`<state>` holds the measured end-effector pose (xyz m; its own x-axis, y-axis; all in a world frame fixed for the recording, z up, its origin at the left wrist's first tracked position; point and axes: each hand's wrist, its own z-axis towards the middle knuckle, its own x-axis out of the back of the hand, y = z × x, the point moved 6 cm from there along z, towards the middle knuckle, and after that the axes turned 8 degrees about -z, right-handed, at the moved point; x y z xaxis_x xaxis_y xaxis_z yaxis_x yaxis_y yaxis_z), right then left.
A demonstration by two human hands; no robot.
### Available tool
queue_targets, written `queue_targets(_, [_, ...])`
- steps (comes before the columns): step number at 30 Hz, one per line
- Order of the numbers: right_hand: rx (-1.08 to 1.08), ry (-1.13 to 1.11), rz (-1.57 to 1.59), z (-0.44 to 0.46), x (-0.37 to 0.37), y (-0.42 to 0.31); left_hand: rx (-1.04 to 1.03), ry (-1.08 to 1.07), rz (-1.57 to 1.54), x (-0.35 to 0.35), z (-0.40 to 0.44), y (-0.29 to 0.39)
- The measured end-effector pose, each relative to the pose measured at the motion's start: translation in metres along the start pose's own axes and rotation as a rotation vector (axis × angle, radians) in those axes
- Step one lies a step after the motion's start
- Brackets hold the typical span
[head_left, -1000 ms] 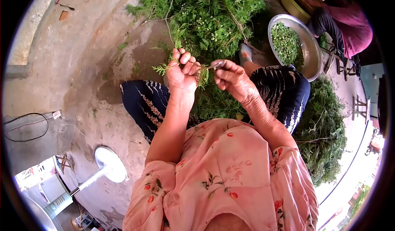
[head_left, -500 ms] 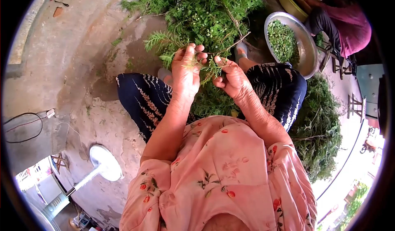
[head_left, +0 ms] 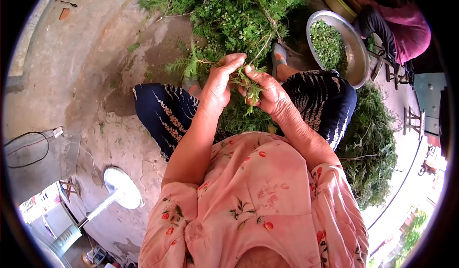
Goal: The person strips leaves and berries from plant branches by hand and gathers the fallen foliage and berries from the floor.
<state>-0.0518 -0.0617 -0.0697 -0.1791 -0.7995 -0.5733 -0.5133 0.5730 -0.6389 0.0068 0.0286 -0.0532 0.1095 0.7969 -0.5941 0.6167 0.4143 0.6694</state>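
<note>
Between my two hands is a leafy green sprig, its feathery leaves fanning out to the left and a bare woody stem pointing up to the right. My left hand is closed around it, thumb and fingers pinched together. Close beside it, my right hand pinches the same sprig, with leaves hanging below the fingertips. The exact grip inside the fingers is partly hidden. Just beyond my hands lies a large heap of cut green branches bearing small pale berries.
A metal basin with green berries stands at the right, near a yellow tub. A person in a pink top sits beyond it. More branches lie at my right. A white fan stands at lower left.
My hands have drawn closer together, with the left turning inward. The woody stem now points more steeply upward, and the sprig's leaves hang lower by my right fingers.
</note>
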Motion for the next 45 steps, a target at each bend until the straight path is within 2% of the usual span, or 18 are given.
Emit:
queue_targets(3, [0.019,0.034,-0.051,0.000,-0.004,0.002,0.027,-0.014,-0.054,0.002,0.010,-0.012])
queue_targets(6, [-0.069,0.002,-0.076,0.000,0.002,0.011,0.080,-0.074,-0.141,-0.001,0.007,-0.013])
queue_targets(9, [-0.030,0.033,0.032,0.001,-0.007,0.017,0.161,0.070,0.004,0.004,0.002,-0.010])
queue_targets(11, [-0.058,-0.007,0.026,0.002,-0.005,0.024,0.131,0.063,-0.028,0.012,0.012,-0.019])
queue_targets(13, [-0.098,-0.017,-0.030,-0.003,-0.007,0.031,0.009,0.167,-0.173,0.020,0.020,-0.021])
queue_targets(15, [-0.078,-0.050,0.038,-0.003,-0.009,0.037,0.059,0.163,-0.252,0.022,0.022,-0.025])
queue_targets(17, [-0.061,0.029,0.023,-0.005,-0.010,0.037,0.091,0.221,-0.443,0.023,0.022,-0.031])
queue_targets(18, [-0.081,0.070,-0.005,-0.008,-0.010,0.037,0.129,0.219,-0.431,0.024,0.022,-0.034])
queue_targets(21, [-0.092,0.051,0.041,-0.017,-0.014,0.036,0.193,0.137,-0.542,0.030,0.028,-0.045])
queue_targets(22, [-0.086,0.019,0.085,-0.015,-0.012,0.037,0.142,0.204,-0.490,0.032,0.035,-0.045])
queue_targets(30, [-0.087,-0.013,0.254,-0.019,0.002,0.040,0.135,0.308,-0.300,0.028,0.038,-0.055])
queue_targets(33, [-0.156,0.070,0.282,-0.027,0.002,0.036,0.129,0.248,-0.252,0.010,0.028,-0.054])
queue_targets(37, [-0.128,0.007,0.254,-0.024,0.001,0.035,0.151,0.193,-0.138,0.010,0.029,-0.051])
queue_targets(39, [-0.118,0.007,0.235,-0.022,0.000,0.035,0.144,0.254,-0.195,0.014,0.026,-0.044])
queue_targets(41, [-0.095,-0.083,0.292,-0.018,-0.002,0.034,0.111,0.287,-0.205,0.020,0.028,-0.039])
queue_targets(45, [-0.115,-0.034,0.194,-0.019,-0.003,0.028,0.105,0.362,-0.220,0.031,0.036,-0.039])
